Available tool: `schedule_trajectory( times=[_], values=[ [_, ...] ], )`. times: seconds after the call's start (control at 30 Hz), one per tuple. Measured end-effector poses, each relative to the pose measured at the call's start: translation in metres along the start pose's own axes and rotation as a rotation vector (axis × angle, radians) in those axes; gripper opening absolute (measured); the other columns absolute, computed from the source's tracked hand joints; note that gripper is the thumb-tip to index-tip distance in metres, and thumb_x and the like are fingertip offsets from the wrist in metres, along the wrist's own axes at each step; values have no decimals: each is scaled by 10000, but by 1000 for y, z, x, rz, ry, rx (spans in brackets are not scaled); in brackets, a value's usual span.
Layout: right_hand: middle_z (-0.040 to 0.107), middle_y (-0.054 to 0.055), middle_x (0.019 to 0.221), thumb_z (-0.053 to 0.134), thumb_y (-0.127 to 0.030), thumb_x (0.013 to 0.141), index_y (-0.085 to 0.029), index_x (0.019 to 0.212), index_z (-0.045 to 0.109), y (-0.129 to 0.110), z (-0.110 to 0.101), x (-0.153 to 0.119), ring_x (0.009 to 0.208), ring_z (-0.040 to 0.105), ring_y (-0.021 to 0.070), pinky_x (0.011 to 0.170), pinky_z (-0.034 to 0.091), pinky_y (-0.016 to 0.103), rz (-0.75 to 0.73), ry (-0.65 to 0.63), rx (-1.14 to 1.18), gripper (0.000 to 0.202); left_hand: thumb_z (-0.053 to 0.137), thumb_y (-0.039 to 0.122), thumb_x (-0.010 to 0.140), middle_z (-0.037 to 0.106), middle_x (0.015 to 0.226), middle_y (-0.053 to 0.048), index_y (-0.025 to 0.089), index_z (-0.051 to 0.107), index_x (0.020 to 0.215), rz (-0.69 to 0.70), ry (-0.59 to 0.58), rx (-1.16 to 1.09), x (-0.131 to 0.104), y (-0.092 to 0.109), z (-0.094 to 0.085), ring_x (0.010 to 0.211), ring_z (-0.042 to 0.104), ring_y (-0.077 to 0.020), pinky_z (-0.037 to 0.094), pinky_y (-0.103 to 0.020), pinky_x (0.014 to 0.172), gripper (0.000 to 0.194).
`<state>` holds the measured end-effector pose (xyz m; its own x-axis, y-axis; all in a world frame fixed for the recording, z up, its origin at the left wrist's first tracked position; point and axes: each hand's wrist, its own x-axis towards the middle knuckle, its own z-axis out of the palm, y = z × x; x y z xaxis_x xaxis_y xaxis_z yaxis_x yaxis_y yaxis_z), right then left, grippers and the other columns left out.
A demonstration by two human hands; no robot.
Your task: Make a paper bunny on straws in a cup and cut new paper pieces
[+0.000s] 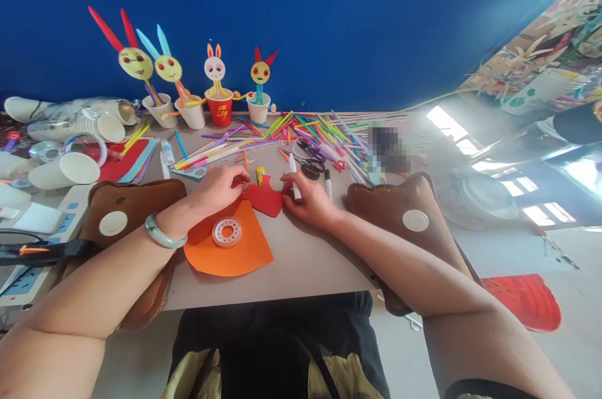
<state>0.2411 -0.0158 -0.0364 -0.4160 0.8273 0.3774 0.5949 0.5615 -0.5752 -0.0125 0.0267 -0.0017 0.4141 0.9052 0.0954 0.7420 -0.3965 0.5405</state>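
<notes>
A piece of red paper (267, 198) lies between my hands, beyond a larger orange sheet (254, 239). My left hand (221, 189) has its fingers curled together at the red paper's left edge; what they pinch is too small to make out. My right hand (308, 198) is closed around a white marker (293, 176) that points up and away, and its fingertips are near the paper's right edge. A clear tape roll (227, 232) rests on the orange sheet. Just past the red paper is a small yellow object (260, 174).
Scissors (313, 168) and many colored sticks (235, 135) lie further back. Potted rabbit figures, one in a red cup (219, 109), line the blue wall. Brown cushions (141, 211) flank my arms. Paper cups (79, 168) and a power strip (70, 211) sit at left.
</notes>
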Motion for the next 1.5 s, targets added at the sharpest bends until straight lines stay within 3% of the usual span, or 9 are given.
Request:
schedule_trajectory(
  times=[0.13,0.23,0.3,0.6,0.87,1.0,1.17,1.27,1.5],
  values=[
    [696,96,1068,541,-168,859,-217,1215,495,2,2,0,882,673,203,765,526,314,-85,50,-35,362,615,213,790,745,862,-32,195,690,902,-7,158,-175,2,-4,5,714,642,-174,494,-296,698,137],
    [652,148,1254,531,-174,889,-209,1308,456,2,3,2,1071,644,245,915,503,386,-190,52,-74,427,578,237,807,711,835,-14,185,642,888,-49,379,-285,6,-8,5,712,621,-149,487,-262,677,115],
    [628,159,1317,527,-183,912,-208,1361,424,0,4,3,1124,619,262,953,474,420,-246,15,-108,462,571,225,799,689,815,-3,187,618,866,-72,460,-282,8,-10,4,693,601,-139,472,-255,665,90],
    [676,149,1183,517,-232,974,-177,1373,447,-7,8,6,1042,562,266,903,383,399,-278,-189,-218,409,545,159,806,659,840,-10,204,570,873,-84,495,-242,12,-21,9,747,609,-159,463,-273,680,85],
    [671,123,999,523,-335,977,-183,1192,518,0,7,8,930,583,264,854,393,389,-210,-42,-271,263,521,139,788,665,874,-17,199,558,887,-98,432,-335,13,-20,13,674,594,-135,478,-265,667,122],
    [675,144,1126,541,-300,956,-200,1241,501,0,7,7,1012,585,283,886,415,413,-211,-5,-243,304,495,136,805,650,896,-17,196,565,894,-103,523,-359,13,-18,11,675,580,-120,488,-253,681,128],
    [583,171,1391,537,-241,941,-200,1389,417,-4,5,8,1136,544,276,949,414,425,-316,-209,-178,465,484,133,822,629,927,-23,197,570,917,-110,691,-370,16,-26,11,769,583,-130,505,-261,763,143],
    [641,166,1279,510,-256,965,-188,1415,402,-4,6,8,1127,540,271,960,396,424,-332,-272,-191,467,473,121,818,625,925,-22,201,578,927,-111,716,-355,17,-31,13,794,577,-136,500,-264,783,171],
    [662,96,940,515,-311,978,-179,1202,498,-4,9,9,888,568,235,840,410,369,-290,-141,-235,261,478,125,779,601,837,6,200,585,896,-135,590,-406,17,-29,21,634,524,-115,473,-252,670,175]
  ],
)
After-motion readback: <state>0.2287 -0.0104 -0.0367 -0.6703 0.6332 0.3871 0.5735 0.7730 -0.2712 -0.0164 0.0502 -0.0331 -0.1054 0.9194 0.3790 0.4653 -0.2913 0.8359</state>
